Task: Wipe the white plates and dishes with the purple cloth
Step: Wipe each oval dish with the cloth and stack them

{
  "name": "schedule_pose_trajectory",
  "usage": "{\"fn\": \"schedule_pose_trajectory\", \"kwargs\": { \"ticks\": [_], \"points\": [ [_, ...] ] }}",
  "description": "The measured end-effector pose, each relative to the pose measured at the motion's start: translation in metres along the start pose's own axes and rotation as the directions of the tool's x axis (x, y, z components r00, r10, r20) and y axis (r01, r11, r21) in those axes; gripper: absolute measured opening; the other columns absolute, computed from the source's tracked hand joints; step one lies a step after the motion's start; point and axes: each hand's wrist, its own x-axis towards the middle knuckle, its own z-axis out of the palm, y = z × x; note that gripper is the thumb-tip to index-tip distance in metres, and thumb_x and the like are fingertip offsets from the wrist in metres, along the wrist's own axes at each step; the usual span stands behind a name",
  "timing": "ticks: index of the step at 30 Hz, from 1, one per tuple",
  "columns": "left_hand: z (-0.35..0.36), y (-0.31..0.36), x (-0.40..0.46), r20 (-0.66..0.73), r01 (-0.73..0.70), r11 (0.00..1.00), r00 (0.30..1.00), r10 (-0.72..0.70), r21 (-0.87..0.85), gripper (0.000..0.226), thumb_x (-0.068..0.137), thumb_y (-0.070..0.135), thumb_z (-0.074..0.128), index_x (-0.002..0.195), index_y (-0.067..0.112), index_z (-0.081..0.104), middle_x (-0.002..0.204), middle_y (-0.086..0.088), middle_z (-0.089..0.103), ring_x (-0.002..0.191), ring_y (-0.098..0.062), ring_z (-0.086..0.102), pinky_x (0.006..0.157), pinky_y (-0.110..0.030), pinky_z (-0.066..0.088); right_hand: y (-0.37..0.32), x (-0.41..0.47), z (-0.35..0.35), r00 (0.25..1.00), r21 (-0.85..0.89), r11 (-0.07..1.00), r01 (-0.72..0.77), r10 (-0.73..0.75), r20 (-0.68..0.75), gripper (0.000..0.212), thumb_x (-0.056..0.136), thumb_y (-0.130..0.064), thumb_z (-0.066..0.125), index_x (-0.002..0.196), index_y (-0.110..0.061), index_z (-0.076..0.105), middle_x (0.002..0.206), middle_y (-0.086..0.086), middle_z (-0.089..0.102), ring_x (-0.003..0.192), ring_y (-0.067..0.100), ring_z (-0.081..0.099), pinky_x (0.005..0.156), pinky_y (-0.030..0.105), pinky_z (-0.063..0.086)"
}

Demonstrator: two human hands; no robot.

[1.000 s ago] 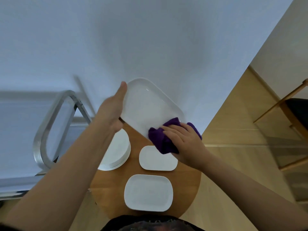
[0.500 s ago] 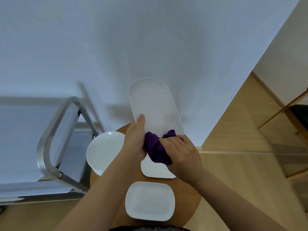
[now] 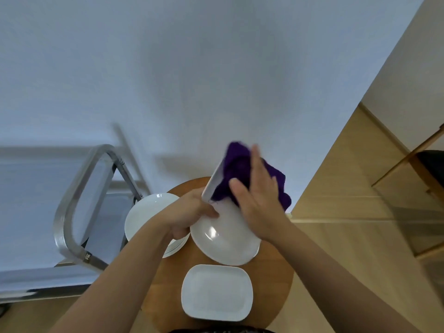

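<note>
My left hand point(image 3: 189, 212) grips the left rim of a long white platter point(image 3: 225, 239), which is held tilted above the round wooden table point(image 3: 274, 272). My right hand point(image 3: 259, 198) lies with straight fingers on the purple cloth point(image 3: 236, 162) and presses it against the platter's far end. A stack of round white plates point(image 3: 149, 212) sits at the table's left, partly behind my left wrist. A white rectangular dish point(image 3: 216, 292) lies at the table's near edge. The platter hides what lies under it.
A metal tube-framed cart point(image 3: 72, 195) stands left of the table, close to the plate stack. A white wall rises right behind the table. Wooden floor and a wooden chair point(image 3: 408, 162) are to the right.
The right hand slid the cloth from the platter's near end up to its far end and its fingers straightened. The platter tipped and swung rightward; the left hand shifted along its left rim.
</note>
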Motion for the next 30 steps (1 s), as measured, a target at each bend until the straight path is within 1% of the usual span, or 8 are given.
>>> {"fn": "schedule_pose_trajectory", "kwargs": {
  "ticks": [3, 6, 8, 12, 15, 19, 24, 30],
  "points": [
    [-0.003, -0.001, -0.005, 0.096, -0.012, 0.991, 0.995, 0.0, 0.132, 0.038, 0.076, -0.002, 0.063, 0.106, 0.022, 0.065, 0.101, -0.005, 0.072, 0.094, -0.022, 0.069, 0.075, -0.03, 0.056, 0.007, 0.011, 0.005, 0.947, -0.437, 0.868, 0.237, -0.105, 0.305, 0.063, 0.095, -0.053, 0.028, 0.147, -0.042, -0.005, 0.159, -0.005, -0.01, 0.144, 0.016, -0.01, 0.112, 0.052, -0.008],
    [-0.013, 0.001, -0.015, 0.14, 0.016, 0.985, 0.989, -0.04, 0.171, 0.036, 0.08, -0.006, 0.061, 0.093, 0.026, 0.07, 0.092, 0.0, 0.074, 0.086, -0.015, 0.07, 0.068, -0.022, 0.055, 0.014, 0.029, -0.009, 0.849, -0.442, 0.812, 0.381, -0.119, 0.514, 0.064, 0.094, -0.056, 0.033, 0.141, -0.051, -0.011, 0.158, -0.005, -0.011, 0.144, 0.017, -0.01, 0.112, 0.054, -0.004],
    [-0.016, 0.003, -0.021, 0.169, 0.018, 0.972, 0.984, -0.059, 0.235, 0.035, 0.082, -0.007, 0.061, 0.092, 0.026, 0.069, 0.088, 0.004, 0.074, 0.082, -0.012, 0.07, 0.066, -0.019, 0.053, 0.016, 0.037, -0.017, 0.827, -0.408, 0.817, 0.407, -0.14, 0.544, 0.073, 0.09, -0.059, 0.042, 0.141, -0.052, -0.01, 0.158, -0.005, 0.005, 0.143, 0.018, 0.01, 0.114, 0.047, 0.015],
    [-0.013, 0.005, -0.029, 0.124, -0.043, 0.95, 0.992, 0.005, 0.308, 0.032, 0.083, -0.003, 0.063, 0.095, 0.027, 0.065, 0.084, 0.012, 0.073, 0.078, -0.009, 0.07, 0.061, -0.017, 0.053, 0.014, 0.048, -0.034, 0.916, -0.246, 0.943, 0.225, -0.118, 0.383, 0.083, 0.07, -0.06, 0.069, 0.138, -0.046, 0.023, 0.123, -0.017, 0.052, 0.103, 0.011, 0.055, 0.085, 0.022, 0.044],
    [-0.012, 0.004, -0.03, 0.052, -0.106, 0.949, 0.994, 0.095, 0.295, 0.035, 0.083, 0.0, 0.064, 0.098, 0.032, 0.062, 0.084, 0.014, 0.072, 0.081, -0.009, 0.069, 0.063, -0.019, 0.054, 0.012, 0.057, -0.04, 0.958, -0.1, 0.993, 0.054, -0.024, 0.286, 0.066, 0.062, -0.058, 0.075, 0.116, -0.049, 0.037, 0.096, -0.031, 0.054, 0.085, -0.004, 0.056, 0.074, 0.011, 0.043],
    [-0.013, 0.003, -0.029, -0.021, -0.171, 0.969, 0.984, 0.178, 0.177, 0.032, 0.085, -0.003, 0.059, 0.105, 0.022, 0.065, 0.091, 0.001, 0.074, 0.083, -0.019, 0.07, 0.064, -0.025, 0.055, 0.018, 0.064, -0.044, 0.967, 0.134, 0.975, -0.175, 0.145, 0.21, 0.047, 0.064, -0.044, 0.081, 0.099, -0.042, 0.05, 0.095, -0.019, 0.062, 0.082, -0.002, 0.062, 0.068, 0.014, 0.046],
    [-0.008, 0.002, -0.026, -0.127, -0.228, 0.974, 0.965, 0.227, 0.011, 0.03, 0.068, 0.003, 0.065, 0.095, 0.017, 0.068, 0.084, -0.002, 0.075, 0.074, -0.019, 0.072, 0.057, -0.024, 0.055, 0.023, 0.053, -0.036, 0.946, 0.498, 0.816, -0.294, 0.323, 0.029, 0.037, 0.068, -0.021, 0.083, 0.095, -0.029, 0.058, 0.091, -0.008, 0.068, 0.075, 0.005, 0.068, 0.064, 0.02, 0.055],
    [0.0, -0.001, -0.016, -0.309, -0.26, 0.964, 0.923, 0.23, -0.058, 0.031, 0.082, -0.008, 0.061, 0.088, 0.021, 0.068, 0.077, 0.002, 0.075, 0.065, -0.016, 0.071, 0.05, -0.023, 0.053, 0.021, 0.029, -0.011, 0.764, 0.807, 0.474, -0.353, 0.643, -0.043, 0.04, 0.07, -0.019, 0.081, 0.103, -0.024, 0.059, 0.095, 0.0, 0.069, 0.082, 0.018, 0.068, 0.063, 0.03, 0.056]
  ]
}}
